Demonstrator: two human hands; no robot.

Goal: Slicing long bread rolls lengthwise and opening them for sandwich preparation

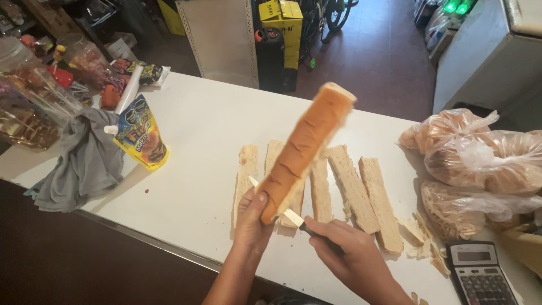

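My left hand (pixel 252 217) grips the near end of a long golden bread roll (pixel 305 144) and holds it tilted up and away over the white counter (pixel 197 147). Just to its right, my right hand (pixel 350 254) is closed on the dark handle of a knife (pixel 291 217). The knife's pale blade meets the roll's lower end near my left fingers. Several halved bread rolls (pixel 353 192) lie cut side up in a row on the counter under and beside the held roll.
Clear plastic bags of bread (pixel 480 164) sit at the right. A calculator (pixel 480 274) lies at the near right corner. A yellow sauce pouch (pixel 140 135), a grey cloth (pixel 84 161) and plastic candy jars (pixel 34 96) stand at the left.
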